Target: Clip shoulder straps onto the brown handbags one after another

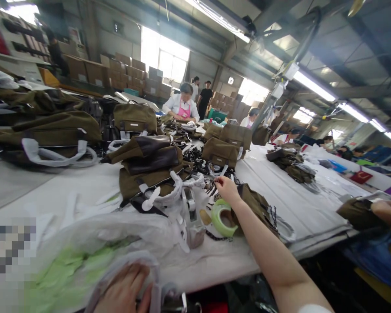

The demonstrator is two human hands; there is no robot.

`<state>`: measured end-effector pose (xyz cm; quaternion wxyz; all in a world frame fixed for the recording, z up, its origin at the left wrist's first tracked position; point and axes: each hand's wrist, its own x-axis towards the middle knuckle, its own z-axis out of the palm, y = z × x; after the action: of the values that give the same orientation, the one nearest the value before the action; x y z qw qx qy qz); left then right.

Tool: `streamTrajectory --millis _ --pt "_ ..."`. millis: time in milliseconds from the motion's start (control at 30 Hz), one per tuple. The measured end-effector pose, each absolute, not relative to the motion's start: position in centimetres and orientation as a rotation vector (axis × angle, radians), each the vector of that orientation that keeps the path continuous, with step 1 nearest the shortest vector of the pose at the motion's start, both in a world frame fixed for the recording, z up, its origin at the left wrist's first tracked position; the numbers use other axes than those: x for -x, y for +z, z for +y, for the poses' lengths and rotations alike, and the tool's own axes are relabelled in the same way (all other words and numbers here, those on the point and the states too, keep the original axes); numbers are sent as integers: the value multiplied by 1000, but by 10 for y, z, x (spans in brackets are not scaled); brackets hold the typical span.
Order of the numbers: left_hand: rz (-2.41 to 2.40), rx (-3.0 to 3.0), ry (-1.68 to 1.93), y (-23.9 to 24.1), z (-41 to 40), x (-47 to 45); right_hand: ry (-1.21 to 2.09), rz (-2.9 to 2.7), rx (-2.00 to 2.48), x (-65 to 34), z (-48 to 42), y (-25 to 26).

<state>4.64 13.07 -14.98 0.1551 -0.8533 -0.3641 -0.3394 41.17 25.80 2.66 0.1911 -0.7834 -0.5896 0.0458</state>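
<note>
My right hand reaches out over the table into a heap of dark straps and metal clasps. Its thumb and fingers are pinched together at the heap's near edge, on something small and dark that I cannot make out. At the bottom edge, my left hand lies within a plastic-wrapped handle loop, its fingers stretched out and the thumb apart. What is under that palm is mostly hidden. Below my right wrist are a roll of light green tape and a tape dispenser.
Olive bags with dark trim and wrapped handles crowd the table, with more bags at left. Clear plastic over green scraps covers the near left. A co-worker in a pink apron sits opposite; another person's hand is at right.
</note>
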Motion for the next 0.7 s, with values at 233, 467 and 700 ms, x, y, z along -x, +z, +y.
streamTrajectory --millis 233,467,700 --pt "-1066 2772 -1384 -68 91 -46 681 -1273 1406 -336 71 26" --pt "-1311 3509 -1109 -22 47 -68 1500 -843 1163 -262 -6 -33" --pt "-1801 3720 -1048 -40 41 -85 1496 -802 1229 -258 -7 -47"
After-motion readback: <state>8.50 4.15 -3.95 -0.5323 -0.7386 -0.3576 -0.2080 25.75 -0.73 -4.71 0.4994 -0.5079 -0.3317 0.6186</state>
